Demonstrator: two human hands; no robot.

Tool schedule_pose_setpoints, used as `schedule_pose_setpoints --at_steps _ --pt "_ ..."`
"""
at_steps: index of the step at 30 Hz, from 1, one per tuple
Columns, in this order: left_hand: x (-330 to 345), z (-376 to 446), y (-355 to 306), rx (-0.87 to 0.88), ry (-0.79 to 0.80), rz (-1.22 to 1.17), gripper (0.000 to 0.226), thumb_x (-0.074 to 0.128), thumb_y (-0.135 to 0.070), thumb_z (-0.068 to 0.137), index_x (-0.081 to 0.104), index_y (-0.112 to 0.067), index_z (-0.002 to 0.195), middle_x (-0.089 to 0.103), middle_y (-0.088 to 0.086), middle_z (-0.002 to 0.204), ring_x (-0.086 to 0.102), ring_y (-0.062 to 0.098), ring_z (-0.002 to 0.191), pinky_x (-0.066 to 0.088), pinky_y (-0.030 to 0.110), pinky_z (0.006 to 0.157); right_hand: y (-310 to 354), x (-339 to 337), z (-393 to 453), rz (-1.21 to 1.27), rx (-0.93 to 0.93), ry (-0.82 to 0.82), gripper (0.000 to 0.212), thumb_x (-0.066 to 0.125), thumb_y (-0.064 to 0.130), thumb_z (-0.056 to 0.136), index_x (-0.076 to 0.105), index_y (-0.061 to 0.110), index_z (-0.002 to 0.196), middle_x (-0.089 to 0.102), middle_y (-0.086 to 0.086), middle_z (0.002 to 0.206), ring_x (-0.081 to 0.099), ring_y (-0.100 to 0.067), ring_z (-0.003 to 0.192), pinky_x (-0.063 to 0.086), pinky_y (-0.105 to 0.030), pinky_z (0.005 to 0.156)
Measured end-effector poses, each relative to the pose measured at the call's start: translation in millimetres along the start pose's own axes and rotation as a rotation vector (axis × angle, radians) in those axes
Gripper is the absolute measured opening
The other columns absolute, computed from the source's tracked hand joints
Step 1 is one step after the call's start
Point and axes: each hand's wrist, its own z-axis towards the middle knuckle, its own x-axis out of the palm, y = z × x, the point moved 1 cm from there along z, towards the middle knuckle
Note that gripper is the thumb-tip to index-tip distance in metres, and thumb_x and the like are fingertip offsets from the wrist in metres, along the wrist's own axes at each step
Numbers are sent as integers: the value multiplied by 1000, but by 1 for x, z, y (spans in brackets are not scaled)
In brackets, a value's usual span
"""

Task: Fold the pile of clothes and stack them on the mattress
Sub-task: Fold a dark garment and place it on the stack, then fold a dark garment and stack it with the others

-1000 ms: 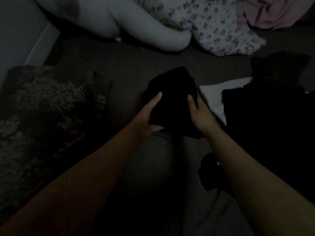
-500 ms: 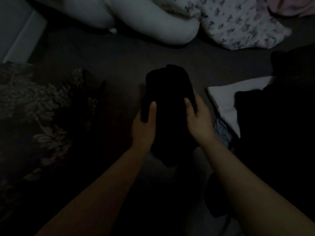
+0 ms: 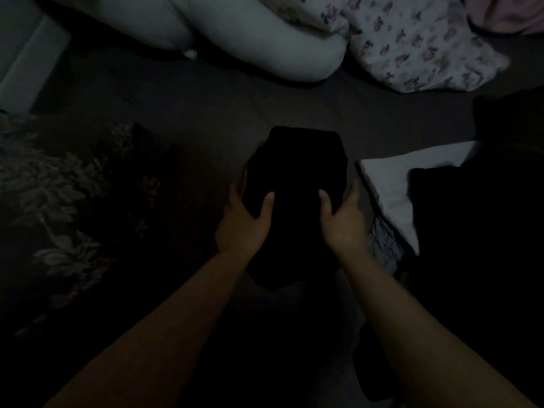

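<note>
Dimly lit. Left hand (image 3: 241, 223) and right hand (image 3: 344, 223) each clasp a side of the folded black garment (image 3: 297, 172) mid-mattress (image 3: 206, 113), thumbs on top. Best kept level, edges squared, set down flat.

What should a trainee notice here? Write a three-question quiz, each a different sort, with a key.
1. True or false: both hands grip the black garment.
2. Multiple choice: what lies just right of the right hand? A) a white cloth B) a pink cloth C) a shoe
3. Fill in: the left hand's thumb lies on ___ of the garment.

Key:
1. True.
2. A, the white cloth.
3. Top.
</note>
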Motion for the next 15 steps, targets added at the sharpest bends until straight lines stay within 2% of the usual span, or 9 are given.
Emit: schedule_pose_setpoints --at_steps 1,3,4,5,7,9,12,15 --pt "-2 -9 -3 99 -119 61 85 38 -69 85 13 -20 150 34 16 148 34 32 135 29 41 108 2 0 -5 -75 -90 -106 70 45 38 97 9 12 151 39 -18 144 44 -32 127 39 -35 97" --pt "-2 -19 -13 414 -346 187 73 30 -60 89 21 -20 149 32 13 149 26 29 140 23 44 111 9 1 -4 -250 -426 -333 60 46 31 97 24 10 148 37 -19 144 37 -33 132 32 -39 105" --pt "3 -18 -17 543 -363 243 65 26 -54 92 25 -22 148 31 9 151 22 26 142 20 45 113 12 5 3 -334 -575 -381 54 43 29 97 32 9 146 37 -18 146 33 -33 135 28 -41 109" --pt "9 -15 -20 620 -295 284 60 21 -49 94 25 -23 148 26 5 154 17 22 144 17 46 116 14 10 12 -405 -665 -355 50 38 29 97 36 9 144 34 -16 149 28 -32 139 23 -44 112" --pt "26 -9 -19 603 -109 319 62 7 -48 93 14 -26 150 11 -2 158 4 15 146 10 47 117 10 22 31 -477 -670 -177 53 25 35 98 36 11 144 21 -14 155 15 -31 144 15 -48 116" --pt "42 1 -11 502 -17 321 62 3 -50 92 3 -28 150 1 -6 159 -2 11 146 7 47 118 0 33 47 -487 -606 -19 58 20 41 97 28 15 148 9 -13 158 4 -30 146 10 -48 118" --pt "49 11 -8 445 -10 329 56 15 -45 99 1 -29 150 -2 -7 159 -4 10 146 4 49 118 -5 38 62 -475 -568 99 57 22 43 98 18 19 150 -2 -11 159 -8 -29 146 4 -44 119" --pt "47 9 -16 425 3 382 56 17 -44 99 -1 -29 150 -3 -6 159 -4 11 146 4 52 117 5 29 64 -435 -550 181 55 31 35 102 15 18 150 -6 -10 159 -11 -28 145 3 -43 119"
